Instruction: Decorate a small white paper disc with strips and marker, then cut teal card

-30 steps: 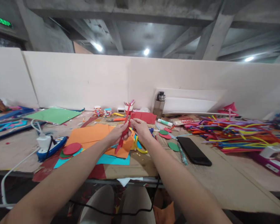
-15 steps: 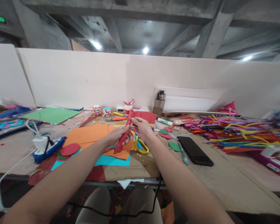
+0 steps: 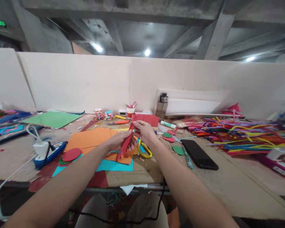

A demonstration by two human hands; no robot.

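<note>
Left grip (image 3: 120,139) close beside right grip (image 3: 143,130)

My left arm (image 3: 68,172) and right arm (image 3: 180,177) are bare along all that shows, slim, smooth in outline, narrowing forward. My left hand (image 3: 120,140) and right hand (image 3: 143,130) are bare too. My trousers (image 3: 147,209) look plain, pale greyish beige, dimmed by shadow.

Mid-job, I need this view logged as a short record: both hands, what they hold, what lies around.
Left hand: gripping long red paper strip
Right hand: pinching the strip's upper end
Beneath hands: flat orange paper sheets over bright blue paper
Near right hand: yellow-handled scissors, blades hidden
Further right: flat black phone, screen dark
</note>
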